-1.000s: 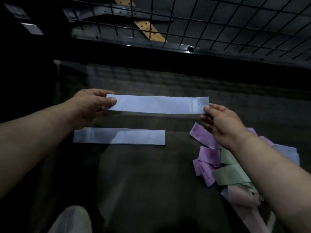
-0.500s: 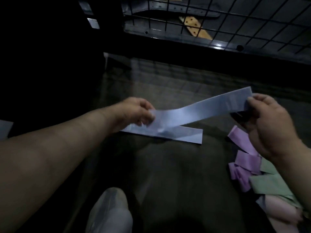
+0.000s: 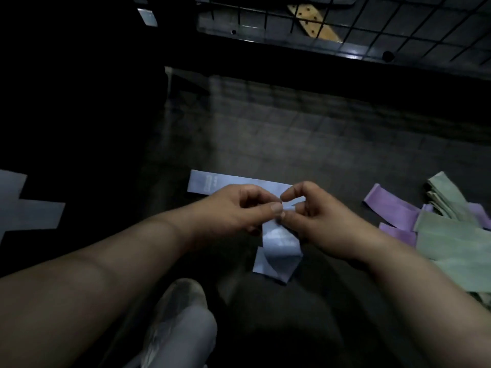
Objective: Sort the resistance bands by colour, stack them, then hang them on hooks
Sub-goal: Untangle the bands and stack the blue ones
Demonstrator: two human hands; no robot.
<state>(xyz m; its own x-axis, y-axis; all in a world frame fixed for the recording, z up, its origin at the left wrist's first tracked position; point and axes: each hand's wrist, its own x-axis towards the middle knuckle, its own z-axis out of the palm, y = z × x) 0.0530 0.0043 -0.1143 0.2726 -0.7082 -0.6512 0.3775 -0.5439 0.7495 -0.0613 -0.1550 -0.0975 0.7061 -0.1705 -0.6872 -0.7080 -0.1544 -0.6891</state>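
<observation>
My left hand and my right hand meet at mid-frame, both pinching the top ends of a light blue band that hangs doubled over below them. A second light blue band lies flat on the dark table just beyond my hands, partly hidden by them. At the right lies a loose pile of purple bands and green bands.
A black wire grid panel stands behind the table, with a tan perforated strip behind it. Pale sheets lie on the floor at the left. A pale shoe shows at the bottom.
The blue band was stretched out between my hands; the hands have since come together so the band folds and hangs. The camera has shifted left and down.
</observation>
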